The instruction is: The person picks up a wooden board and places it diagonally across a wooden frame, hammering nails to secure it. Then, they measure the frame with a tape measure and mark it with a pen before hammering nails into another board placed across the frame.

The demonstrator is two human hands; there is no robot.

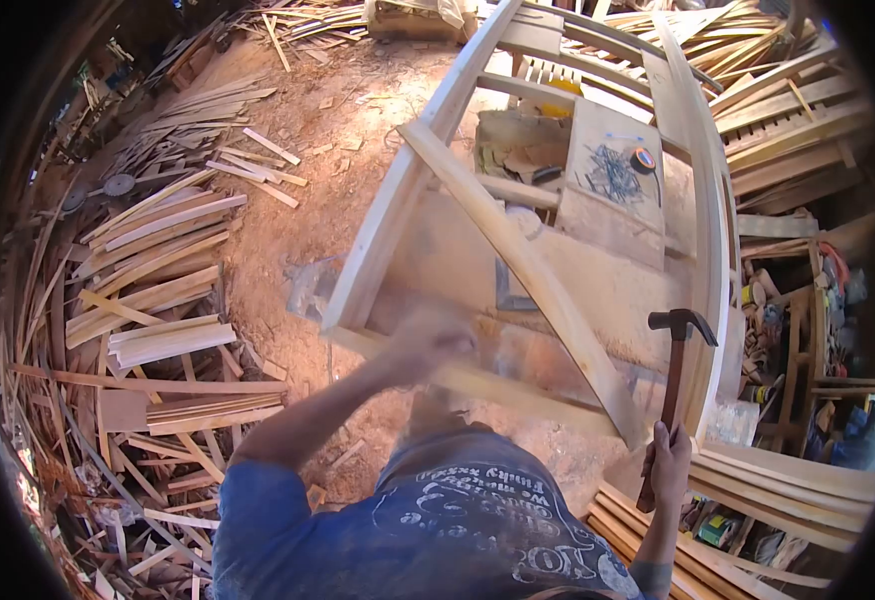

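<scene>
My right hand (668,460) is closed around the wooden handle of a claw hammer (674,385). The hammer stands upright, its dark head at the top, beside the right rail of a large wooden frame (378,235). My left hand (436,345) is smeared by motion above the near crosspiece (523,393) of that frame; its fingers cannot be made out. A loose wooden plank (518,255) lies slanting across the frame from upper left to lower right. On a board (608,215) within the frame is a scattered pile of nails (613,172), with a small tape roll (643,160) at its edge.
Stacked wood strips (158,260) and offcuts cover the ground at left. More planks (778,480) lie stacked close to my right arm. A cluttered shelf (798,350) stands at right, and slats (788,110) are piled at the back right.
</scene>
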